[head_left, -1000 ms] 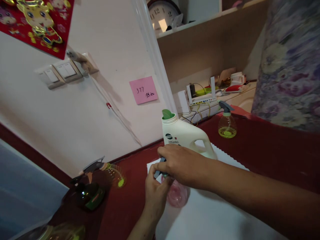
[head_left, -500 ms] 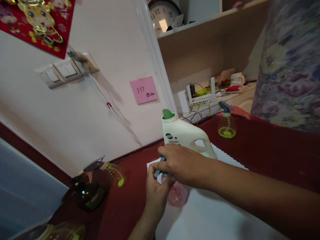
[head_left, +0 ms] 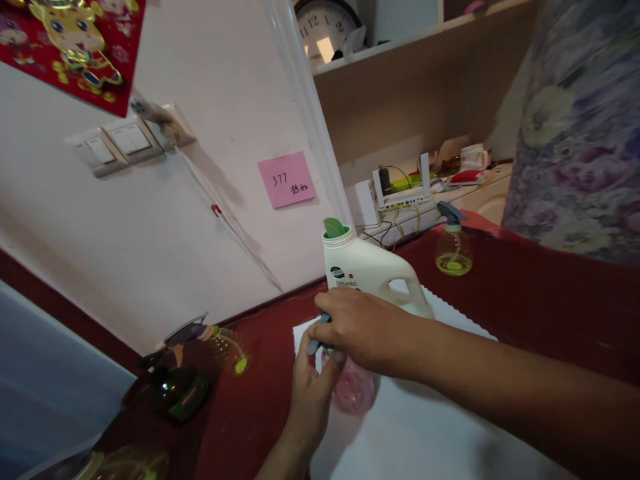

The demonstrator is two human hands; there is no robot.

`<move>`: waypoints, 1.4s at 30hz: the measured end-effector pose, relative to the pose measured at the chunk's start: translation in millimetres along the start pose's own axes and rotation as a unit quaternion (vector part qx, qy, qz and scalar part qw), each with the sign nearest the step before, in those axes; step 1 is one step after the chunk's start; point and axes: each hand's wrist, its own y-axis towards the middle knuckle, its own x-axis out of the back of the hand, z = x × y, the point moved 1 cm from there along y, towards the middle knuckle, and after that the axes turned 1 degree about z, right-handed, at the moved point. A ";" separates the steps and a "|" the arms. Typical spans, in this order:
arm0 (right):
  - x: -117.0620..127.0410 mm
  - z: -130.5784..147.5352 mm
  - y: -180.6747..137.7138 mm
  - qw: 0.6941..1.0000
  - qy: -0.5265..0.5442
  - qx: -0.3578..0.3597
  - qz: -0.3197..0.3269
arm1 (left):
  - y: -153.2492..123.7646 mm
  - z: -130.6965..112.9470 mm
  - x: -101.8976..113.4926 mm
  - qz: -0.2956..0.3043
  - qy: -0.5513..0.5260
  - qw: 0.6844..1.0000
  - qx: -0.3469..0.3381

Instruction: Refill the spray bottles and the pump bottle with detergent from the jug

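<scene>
Hands (head_left: 365, 330) are gripping the gray trigger head (head_left: 314, 347) of the pink spray bottle (head_left: 355, 392); uneven pressure could be risking a tip toward the detergent jug (head_left: 367, 263) at twelve o'clock

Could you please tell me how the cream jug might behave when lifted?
The cream jug likely feels stiff, given its moulded handle. Any contents might spill if it tips, since its neck is uncapped. Its hidden contents leave weight uncertain.
</scene>
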 end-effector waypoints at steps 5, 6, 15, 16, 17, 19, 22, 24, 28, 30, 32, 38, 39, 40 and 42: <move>0.4 -0.2 0.4 1.000 0.001 -0.004 -0.002 | 2.5 -1.2 -1.4 -0.029 0.030 0.999 0.005; -0.1 -0.5 0.1 1.000 0.000 -0.003 -0.004 | 1.9 -0.2 0.1 -0.019 0.019 1.000 0.003; 0.3 -0.2 -1.2 1.000 -0.004 -0.005 -0.001 | -0.2 5.9 5.0 0.008 -0.016 1.000 -0.001; 1.0 0.0 -1.0 1.000 -0.002 -0.004 0.002 | 0.5 4.2 2.8 -0.001 -0.007 1.000 -0.003; 1.7 0.1 -0.7 1.000 -0.001 -0.005 0.004 | 1.0 2.3 0.6 -0.009 0.000 1.000 -0.002; 2.7 0.2 -0.6 1.000 0.000 -0.007 0.003 | 1.1 -1.4 -3.1 -0.014 0.006 1.000 0.006; 2.1 0.4 -0.3 1.000 -0.002 -0.005 -0.008 | -0.5 -4.2 -5.0 -0.002 0.001 1.000 0.012; -0.2 -0.1 0.5 1.000 -0.003 0.000 -0.018 | -1.9 -3.0 -3.9 -0.002 0.004 1.000 0.005; -8.4 -3.8 0.1 0.998 -0.003 0.014 -0.054 | -3.2 5.1 -0.5 -0.012 0.005 1.000 -0.006; -12.0 -3.6 -5.5 0.996 -0.008 0.022 -0.087 | -3.5 9.6 0.7 -0.016 -0.001 1.000 -0.007; -14.7 1.2 -17.7 0.985 0.007 0.028 -0.168 | -4.0 13.2 1.7 -0.018 -0.010 1.000 -0.006; -50.2 28.0 -72.5 0.905 0.268 -0.132 -0.303 | -8.3 19.4 3.0 -0.023 -0.065 0.998 0.007; -62.3 29.9 -78.2 0.899 0.301 -0.191 -0.253 | -9.6 19.3 2.0 -0.023 -0.072 0.997 0.005; -74.2 30.8 -81.9 0.891 0.325 -0.230 -0.220 | -11.0 18.8 0.5 -0.024 -0.082 0.996 0.004; -96.0 29.8 -82.6 0.868 0.378 -0.284 -0.150 | -14.1 17.6 -2.9 -0.026 -0.112 0.993 0.004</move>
